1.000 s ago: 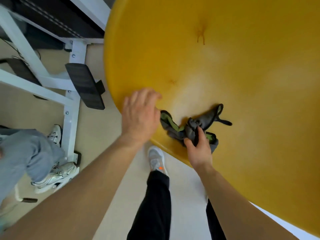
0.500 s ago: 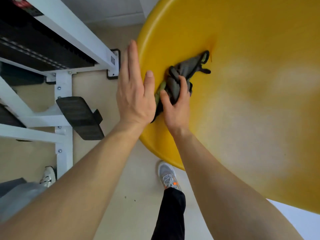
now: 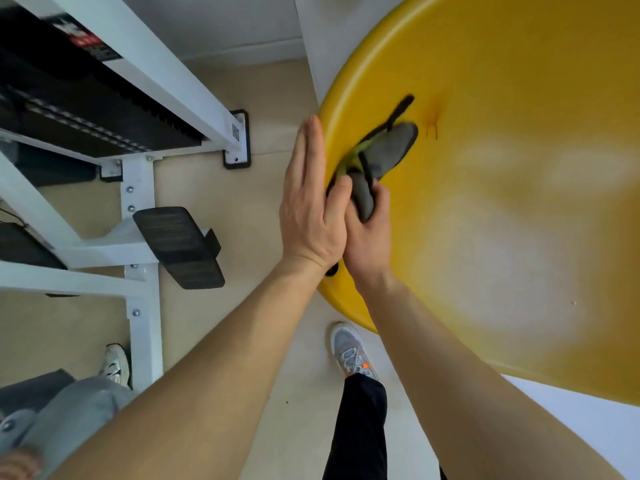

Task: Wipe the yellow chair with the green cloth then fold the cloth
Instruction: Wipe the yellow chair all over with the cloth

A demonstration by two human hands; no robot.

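The yellow chair [image 3: 512, 209] fills the right half of the view as a big rounded glossy surface. A grey cloth with green edging and a black loop [image 3: 388, 147] lies bunched on the chair near its left rim. My right hand [image 3: 367, 230] grips the cloth's near end, fingers curled round it, and holds it against the chair. My left hand [image 3: 311, 206] is flat with straight fingers, pressed against the chair's left rim right beside my right hand, partly over its thumb side.
A white metal exercise frame with a black pedal [image 3: 180, 247] and black belt stands on the beige floor to the left. Another person's grey-trousered leg and white shoe [image 3: 116, 367] show at lower left. My own shoe [image 3: 349, 351] is below the chair.
My right hand has pushed the cloth from the chair's near edge up along its left rim. My left hand went from loosely curled to flat against the rim beside it.
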